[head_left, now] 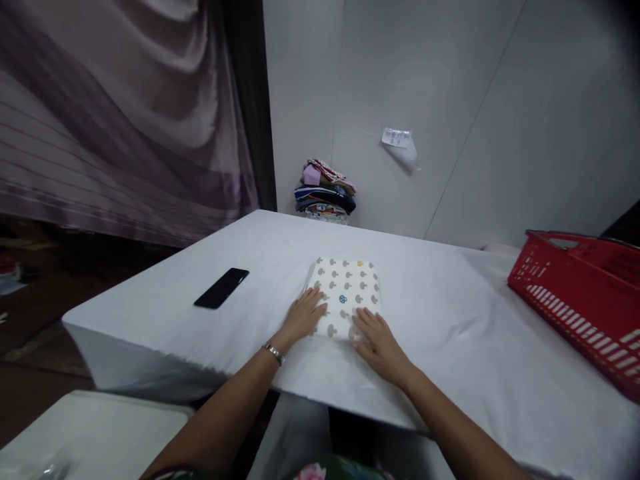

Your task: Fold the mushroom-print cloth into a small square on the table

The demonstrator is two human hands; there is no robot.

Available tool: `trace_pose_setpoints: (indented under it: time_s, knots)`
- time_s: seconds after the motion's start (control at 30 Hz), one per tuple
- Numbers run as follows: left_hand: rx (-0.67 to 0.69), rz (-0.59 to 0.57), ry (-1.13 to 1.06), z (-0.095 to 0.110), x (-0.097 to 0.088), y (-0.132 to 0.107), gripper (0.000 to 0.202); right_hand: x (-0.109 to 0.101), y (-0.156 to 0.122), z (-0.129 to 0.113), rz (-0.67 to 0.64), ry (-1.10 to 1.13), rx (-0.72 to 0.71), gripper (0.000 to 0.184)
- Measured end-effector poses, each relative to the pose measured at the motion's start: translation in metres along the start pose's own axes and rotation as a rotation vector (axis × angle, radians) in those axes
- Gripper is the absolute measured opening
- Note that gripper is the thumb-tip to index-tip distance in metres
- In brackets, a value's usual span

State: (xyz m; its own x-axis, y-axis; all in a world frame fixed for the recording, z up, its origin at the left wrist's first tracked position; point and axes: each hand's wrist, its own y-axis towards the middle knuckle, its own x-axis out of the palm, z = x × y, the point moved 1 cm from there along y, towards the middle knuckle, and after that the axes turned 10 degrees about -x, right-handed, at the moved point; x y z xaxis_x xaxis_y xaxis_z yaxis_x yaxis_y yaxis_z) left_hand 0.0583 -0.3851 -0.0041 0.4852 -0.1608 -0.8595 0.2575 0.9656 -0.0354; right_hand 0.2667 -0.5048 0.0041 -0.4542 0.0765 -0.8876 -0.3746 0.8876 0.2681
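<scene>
A folded white cloth [346, 290] printed with small grey shapes lies flat on the white table [440, 313]. My left hand [303, 315] rests on its near left corner with the fingers stretched flat, and a metal watch sits on that wrist. My right hand [379, 342] lies flat on the near right edge of the cloth, fingers spread. Neither hand holds anything.
A black phone [221, 287] lies on the table to the left. A red plastic basket [583, 293] stands at the right edge. A pile of folded clothes [325, 190] sits beyond the table by the wall. A curtain hangs at the left.
</scene>
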Motion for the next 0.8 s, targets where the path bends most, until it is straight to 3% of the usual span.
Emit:
trace_pose_setpoints:
  time_s: [0.1,0.23,0.4,0.5,0.63,0.7,0.8]
  knots:
    - [0.059,0.051,-0.024,-0.002,0.001,-0.001,0.046,-0.008,0.004,0.012,0.114,0.009,0.103,0.056]
    - [0.115,0.134,-0.014,-0.007,0.003,-0.004,0.042,0.005,0.005,0.028,0.019,0.062,0.144,0.062]
    - [-0.034,0.063,0.048,-0.001,-0.008,0.003,0.043,0.005,0.010,0.040,-0.028,0.161,0.193,0.061]
    - [-0.020,0.107,0.107,0.027,-0.021,0.017,0.045,-0.015,0.038,0.046,0.035,0.137,0.233,0.062]
    - [0.137,0.177,0.204,0.065,-0.022,0.051,0.049,-0.035,0.099,0.059,0.130,0.015,0.254,0.063]
    - [0.139,0.179,0.225,0.066,-0.012,0.069,0.053,-0.032,0.122,0.069,0.163,-0.025,0.298,0.061]
    - [0.014,0.129,0.187,0.045,0.005,0.087,0.060,-0.009,0.135,0.086,0.120,0.000,0.377,0.061]
